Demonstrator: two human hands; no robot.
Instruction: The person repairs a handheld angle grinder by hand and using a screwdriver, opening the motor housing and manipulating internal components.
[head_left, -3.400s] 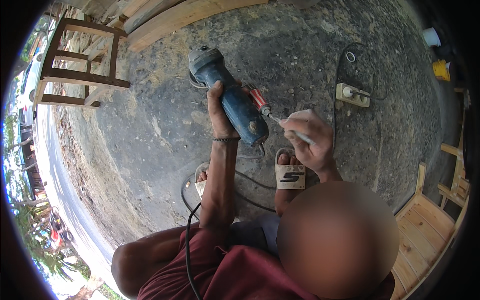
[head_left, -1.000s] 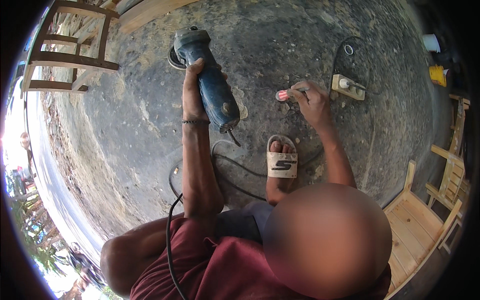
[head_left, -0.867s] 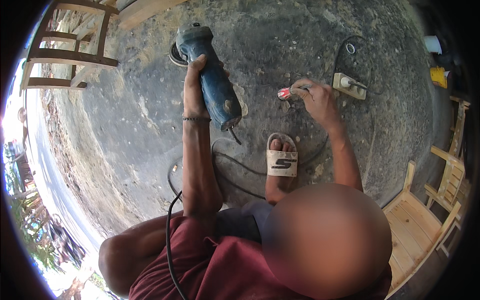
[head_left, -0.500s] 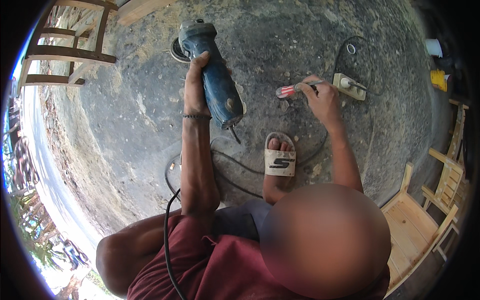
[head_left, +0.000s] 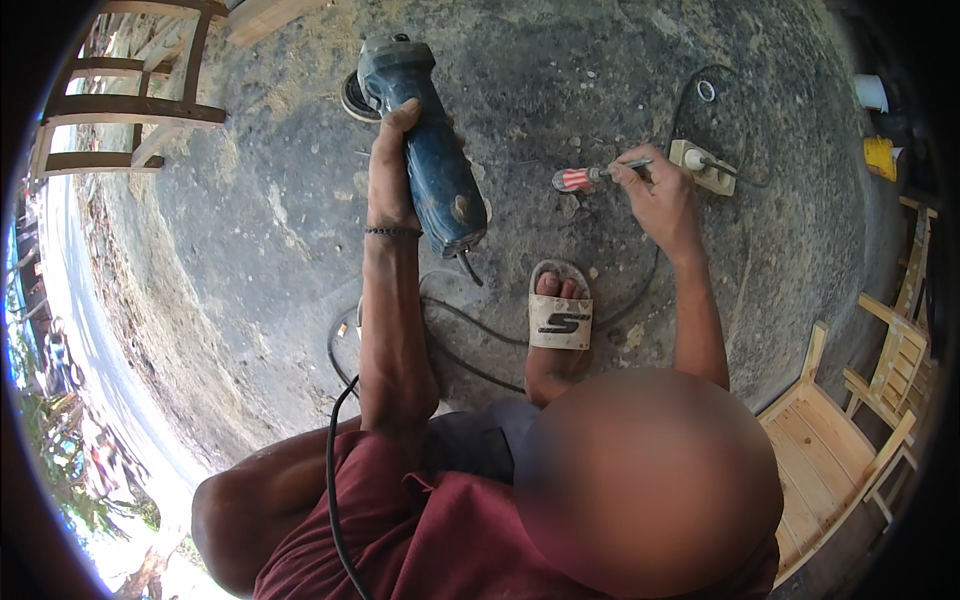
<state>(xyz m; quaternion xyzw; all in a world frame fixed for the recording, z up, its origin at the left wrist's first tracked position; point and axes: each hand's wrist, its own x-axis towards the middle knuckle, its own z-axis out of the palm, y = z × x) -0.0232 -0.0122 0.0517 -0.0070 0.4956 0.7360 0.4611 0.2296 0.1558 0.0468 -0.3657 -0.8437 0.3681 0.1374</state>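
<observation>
My left hand (head_left: 392, 170) is wrapped round the body of a dark blue angle grinder (head_left: 443, 185). The grinder is held up above the floor, its grey head pointing away from me and its disc (head_left: 357, 98) showing at the left of the head. Off to the right, my right hand (head_left: 664, 200) pinches the metal shaft of a screwdriver. The red-and-white striped handle of this screwdriver (head_left: 574, 180) points left, beyond my fingers. Just right of that hand lies a cream power strip (head_left: 706, 172) with a white plug in it.
A black cord (head_left: 470, 318) loops over the rough concrete floor (head_left: 270, 260) round my sandalled foot (head_left: 560, 310). A wooden frame (head_left: 140, 108) stands at the far left. Wooden chairs (head_left: 815, 450) are at the right, with a yellow container (head_left: 879, 158) and a white one (head_left: 871, 93) beyond.
My right hand has shifted slightly right along the screwdriver, from near its handle onto the shaft, so more shaft shows. The left hand and the grinder stay almost where they were.
</observation>
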